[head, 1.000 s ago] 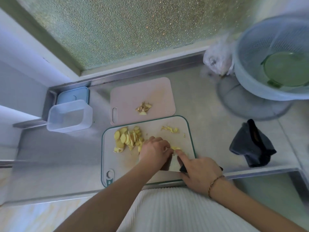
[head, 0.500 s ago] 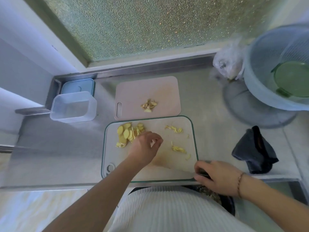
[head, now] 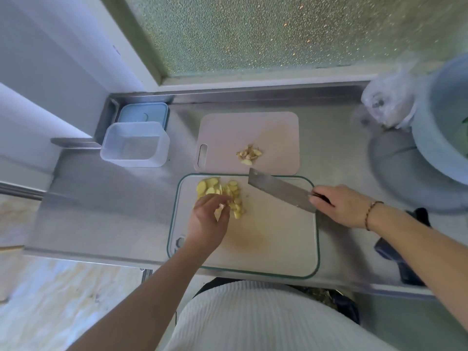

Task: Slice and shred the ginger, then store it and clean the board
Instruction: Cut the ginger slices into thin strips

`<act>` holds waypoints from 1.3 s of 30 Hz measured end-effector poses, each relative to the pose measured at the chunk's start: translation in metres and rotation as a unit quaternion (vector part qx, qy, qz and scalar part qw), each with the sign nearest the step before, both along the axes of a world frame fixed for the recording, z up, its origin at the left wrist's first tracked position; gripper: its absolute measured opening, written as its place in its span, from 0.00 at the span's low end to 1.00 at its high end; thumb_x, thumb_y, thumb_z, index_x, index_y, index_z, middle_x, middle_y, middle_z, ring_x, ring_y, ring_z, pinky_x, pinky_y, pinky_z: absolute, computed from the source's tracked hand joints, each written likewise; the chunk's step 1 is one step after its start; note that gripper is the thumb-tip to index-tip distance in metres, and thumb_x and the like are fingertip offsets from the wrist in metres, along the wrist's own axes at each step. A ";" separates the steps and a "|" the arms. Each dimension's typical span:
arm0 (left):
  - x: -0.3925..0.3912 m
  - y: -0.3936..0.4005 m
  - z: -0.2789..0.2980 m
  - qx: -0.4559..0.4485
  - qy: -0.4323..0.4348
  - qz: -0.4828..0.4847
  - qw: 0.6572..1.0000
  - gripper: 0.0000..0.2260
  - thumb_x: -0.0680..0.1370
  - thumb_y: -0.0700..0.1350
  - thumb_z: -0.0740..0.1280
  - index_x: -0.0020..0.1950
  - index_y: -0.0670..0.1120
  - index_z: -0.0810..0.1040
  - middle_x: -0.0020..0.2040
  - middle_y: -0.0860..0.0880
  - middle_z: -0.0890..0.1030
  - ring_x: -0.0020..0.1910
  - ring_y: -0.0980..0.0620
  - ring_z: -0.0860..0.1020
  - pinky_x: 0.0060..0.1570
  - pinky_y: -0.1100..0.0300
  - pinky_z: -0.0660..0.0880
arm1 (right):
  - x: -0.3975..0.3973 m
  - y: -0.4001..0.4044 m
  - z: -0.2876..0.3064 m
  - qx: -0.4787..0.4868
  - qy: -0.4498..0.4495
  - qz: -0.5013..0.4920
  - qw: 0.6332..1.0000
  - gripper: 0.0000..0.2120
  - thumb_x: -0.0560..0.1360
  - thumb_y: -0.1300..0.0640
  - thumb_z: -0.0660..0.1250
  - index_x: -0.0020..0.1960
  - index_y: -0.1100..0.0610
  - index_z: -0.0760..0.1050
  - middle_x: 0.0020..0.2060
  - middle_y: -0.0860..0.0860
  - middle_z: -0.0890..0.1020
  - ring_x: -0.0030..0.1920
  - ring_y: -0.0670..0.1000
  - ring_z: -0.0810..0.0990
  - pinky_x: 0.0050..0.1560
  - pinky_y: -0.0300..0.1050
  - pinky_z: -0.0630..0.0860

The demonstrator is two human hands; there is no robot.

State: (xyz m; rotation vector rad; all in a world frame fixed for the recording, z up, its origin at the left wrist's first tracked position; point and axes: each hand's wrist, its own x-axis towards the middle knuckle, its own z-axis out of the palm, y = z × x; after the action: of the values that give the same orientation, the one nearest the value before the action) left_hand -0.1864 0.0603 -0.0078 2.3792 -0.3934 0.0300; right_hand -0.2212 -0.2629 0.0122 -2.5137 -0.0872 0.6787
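- Ginger slices (head: 222,192): pale yellow, thin, roundish, heaped and overlapping at the far left corner of the green-rimmed cutting board (head: 266,239).
- Left hand (head: 209,220) over the near edge of the heap, fingers curled loosely, tips among the slices; hard to tell whether a slice is pinched.
- Right hand (head: 347,205) at the board's right edge, fingers wrapped round the knife (head: 281,191) handle.
- Blade broad, rectangular, grey, angled up and left over the far edge of the board, tip close to the pink board (head: 278,133).
- Faint yellowish stain on the middle of the green-rimmed board.
- Small pile of brownish ginger peel and scraps (head: 249,154) on the pink board, just behind the green-rimmed one.
- Clear plastic box (head: 135,145) to the left on the steel table (head: 101,211), blue lid (head: 143,115) lying behind it.
- Dark cloth (head: 395,252) at the right, partly hidden by the right forearm.
- Pale bowl (head: 435,138) and a crumpled plastic bag (head: 387,105) in the far right corner.
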 end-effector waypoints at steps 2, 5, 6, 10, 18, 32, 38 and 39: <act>0.009 0.001 0.000 0.007 -0.025 0.005 1.000 0.08 0.72 0.36 0.71 0.49 0.41 0.85 0.46 0.46 0.84 0.43 0.44 0.80 0.44 0.56 0.77 | -0.007 0.008 0.004 0.011 0.001 -0.027 1.000 0.13 0.80 0.45 0.57 0.44 0.52 0.70 0.32 0.48 0.77 0.34 0.51 0.76 0.37 0.47 0.70; 0.029 0.000 0.001 0.039 -0.061 0.011 0.997 0.09 0.70 0.37 0.70 0.48 0.41 0.86 0.47 0.44 0.84 0.46 0.41 0.80 0.46 0.53 0.77 | -0.034 0.030 0.010 0.047 -0.002 -0.090 0.995 0.12 0.78 0.43 0.57 0.44 0.49 0.72 0.32 0.48 0.79 0.33 0.48 0.77 0.37 0.46 0.74; 0.036 0.000 0.001 0.052 -0.078 -0.016 0.995 0.09 0.70 0.37 0.70 0.48 0.42 0.86 0.48 0.45 0.84 0.47 0.42 0.79 0.48 0.52 0.77 | -0.044 0.039 0.012 0.062 -0.003 -0.114 0.992 0.11 0.79 0.42 0.57 0.44 0.48 0.71 0.31 0.48 0.79 0.30 0.46 0.77 0.34 0.45 0.74; 0.061 0.000 0.010 0.212 -0.094 -0.273 0.934 0.13 0.72 0.48 0.72 0.55 0.50 0.84 0.57 0.51 0.82 0.60 0.42 0.77 0.62 0.46 0.70 | -0.072 0.076 0.015 0.126 -0.013 -0.225 0.966 0.11 0.79 0.45 0.59 0.43 0.49 0.72 0.26 0.50 0.76 0.24 0.45 0.72 0.27 0.39 0.68; 0.069 -0.005 0.007 0.388 -0.124 -0.423 0.809 0.15 0.67 0.57 0.79 0.51 0.57 0.85 0.54 0.56 0.82 0.61 0.45 0.75 0.62 0.46 0.60 | -0.086 0.096 0.012 0.134 -0.018 -0.303 0.943 0.12 0.78 0.46 0.60 0.42 0.52 0.73 0.27 0.54 0.77 0.27 0.48 0.74 0.28 0.38 0.68; 0.041 -0.002 -0.008 0.204 -0.218 -0.410 0.862 0.09 0.81 0.49 0.64 0.47 0.47 0.82 0.46 0.50 0.81 0.51 0.45 0.75 0.54 0.49 0.68 | -0.089 0.103 0.014 0.154 -0.029 -0.329 0.931 0.14 0.77 0.42 0.58 0.40 0.50 0.72 0.24 0.54 0.74 0.22 0.45 0.67 0.24 0.39 0.65; -0.018 -0.024 -0.027 0.128 0.008 -0.285 0.950 0.10 0.77 0.50 0.66 0.53 0.49 0.84 0.41 0.53 0.84 0.44 0.47 0.79 0.46 0.56 0.66 | -0.095 0.099 0.012 0.149 -0.016 -0.338 0.929 0.14 0.76 0.41 0.58 0.40 0.50 0.72 0.26 0.55 0.76 0.23 0.44 0.69 0.26 0.38 0.67; -0.019 -0.026 -0.030 0.129 0.018 -0.257 0.958 0.10 0.76 0.48 0.68 0.54 0.49 0.84 0.41 0.53 0.84 0.44 0.47 0.80 0.47 0.56 0.65 | -0.096 0.098 0.011 0.148 -0.015 -0.338 0.929 0.13 0.77 0.43 0.59 0.40 0.50 0.72 0.26 0.55 0.76 0.23 0.44 0.69 0.26 0.39 0.68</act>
State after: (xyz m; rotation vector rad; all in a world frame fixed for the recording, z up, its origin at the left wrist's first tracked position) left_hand -0.2052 0.0343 -0.0379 2.4500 -1.0404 -0.3212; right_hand -0.3174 -0.1646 0.0235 -2.0612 0.5968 0.3067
